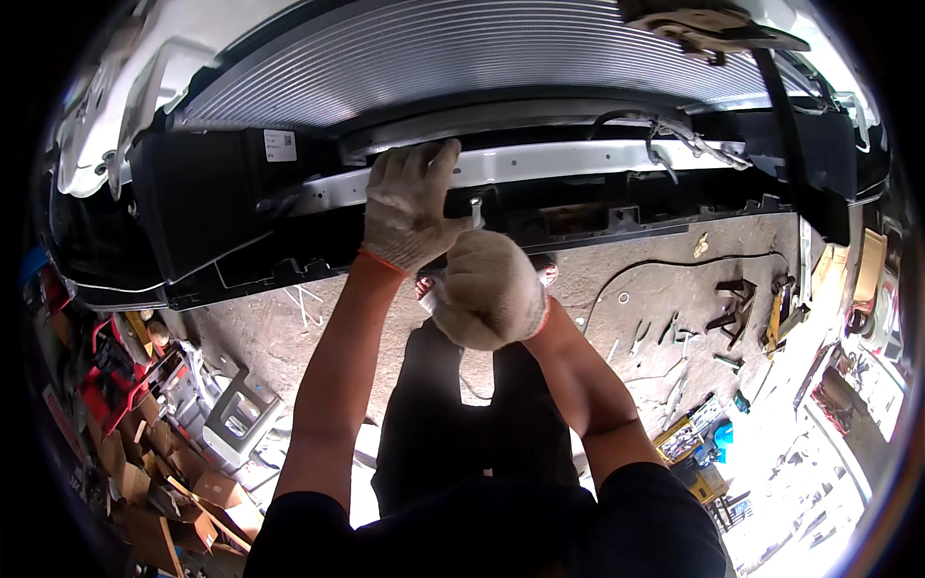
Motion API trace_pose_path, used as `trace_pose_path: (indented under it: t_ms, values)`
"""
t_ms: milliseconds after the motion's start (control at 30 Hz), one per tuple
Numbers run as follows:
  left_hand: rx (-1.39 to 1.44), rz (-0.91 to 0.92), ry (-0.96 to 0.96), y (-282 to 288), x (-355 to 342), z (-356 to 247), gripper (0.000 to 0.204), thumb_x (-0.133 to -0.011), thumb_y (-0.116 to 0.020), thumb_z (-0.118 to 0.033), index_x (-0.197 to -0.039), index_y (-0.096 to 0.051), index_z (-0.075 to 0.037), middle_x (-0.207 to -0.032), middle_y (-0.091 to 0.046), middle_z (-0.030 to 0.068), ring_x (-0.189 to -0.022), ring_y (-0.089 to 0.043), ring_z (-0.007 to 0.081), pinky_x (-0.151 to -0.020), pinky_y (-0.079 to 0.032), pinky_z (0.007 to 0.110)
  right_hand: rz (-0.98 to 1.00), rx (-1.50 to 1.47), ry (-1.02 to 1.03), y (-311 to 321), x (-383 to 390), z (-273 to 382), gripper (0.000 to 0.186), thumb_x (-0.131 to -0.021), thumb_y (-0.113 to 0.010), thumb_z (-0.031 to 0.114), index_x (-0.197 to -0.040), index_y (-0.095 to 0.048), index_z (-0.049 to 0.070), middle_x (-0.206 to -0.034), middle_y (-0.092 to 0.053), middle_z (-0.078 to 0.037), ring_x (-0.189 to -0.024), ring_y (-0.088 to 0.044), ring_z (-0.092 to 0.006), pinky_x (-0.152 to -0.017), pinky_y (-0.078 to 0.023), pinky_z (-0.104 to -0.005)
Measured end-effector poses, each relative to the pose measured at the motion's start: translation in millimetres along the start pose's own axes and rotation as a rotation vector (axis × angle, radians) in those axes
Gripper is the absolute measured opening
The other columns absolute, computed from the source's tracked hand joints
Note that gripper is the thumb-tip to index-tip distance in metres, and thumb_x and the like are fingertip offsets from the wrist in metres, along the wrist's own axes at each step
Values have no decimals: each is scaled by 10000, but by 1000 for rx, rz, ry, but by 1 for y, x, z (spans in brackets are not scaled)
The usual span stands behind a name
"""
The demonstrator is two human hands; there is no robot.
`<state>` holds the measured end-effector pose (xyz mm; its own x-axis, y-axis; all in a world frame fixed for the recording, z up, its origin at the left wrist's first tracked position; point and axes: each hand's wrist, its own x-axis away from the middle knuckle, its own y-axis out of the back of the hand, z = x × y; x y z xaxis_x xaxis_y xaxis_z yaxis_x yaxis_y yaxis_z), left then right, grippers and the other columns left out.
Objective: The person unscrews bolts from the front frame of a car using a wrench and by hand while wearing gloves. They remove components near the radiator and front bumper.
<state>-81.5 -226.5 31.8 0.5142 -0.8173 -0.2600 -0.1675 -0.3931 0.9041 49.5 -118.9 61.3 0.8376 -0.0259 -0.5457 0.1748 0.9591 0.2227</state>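
My left hand (pixel 409 204), in a pale knit work glove with an orange cuff, lies over a white metal crossbar (pixel 540 162) at the front of a vehicle. Its fingers are stretched out along the bar, and the thumb points toward my right hand. My right hand (pixel 489 291), gloved alike, is closed in a fist just below and to the right. The bright metal end of a wrench (pixel 476 212) sticks up from this fist, close to the bar's lower side; the fist hides the rest of it. Behind the bar stands a finned radiator (pixel 462 63).
Black plastic trim (pixel 617 231) runs below the crossbar. A wiring bundle (pixel 699 144) hangs at its right end. Pliers (pixel 640 335) and other hand tools lie on the floor at right, near a black cable (pixel 674 262). Cardboard boxes (pixel 145 482) are piled at lower left.
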Motion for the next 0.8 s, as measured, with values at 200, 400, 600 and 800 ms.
trace_pose_path:
  t_ms: [200, 400, 600, 800]
  values:
    - [-104, -58, -31, -21, 3, 10, 766, -747, -722, -651, -1303, -634, -133, -1088, -657, 97, -962, -642, 289, -871, -528, 458, 80, 311, -106, -40, 1, -16, 287, -733, -762, 184, -525, -584, 98, -537, -548, -86, -513, -589, -286, -490, -442, -424]
    - [-155, 58, -13, -23, 7, 15, 857, -739, -767, -702, -1379, -588, -161, -1120, -664, 72, -1050, -646, 297, -937, -521, 508, -81, 490, -164, -70, -27, -13, 302, -806, -717, 276, -557, -647, 121, -502, -564, -44, -462, -601, -252, -480, -497, -393]
    - [-180, 178, 37, -14, -1, 7, 855, -730, -841, -657, -1376, -586, -159, -1124, -679, 120, -1078, -685, 330, -962, -535, 524, -119, 489, -173, -72, -27, -31, 302, -826, -701, 351, -609, -694, 141, -520, -593, -36, -503, -638, -240, -520, -534, -380]
    - [-174, 138, -56, -6, -10, 12, 781, -710, -800, -715, -1225, -633, -152, -1034, -668, 96, -962, -703, 265, -792, -563, 453, -26, 330, -389, -58, -36, -16, 318, -841, -689, 356, -605, -698, 142, -541, -614, -69, -518, -642, -283, -566, -539, -410]
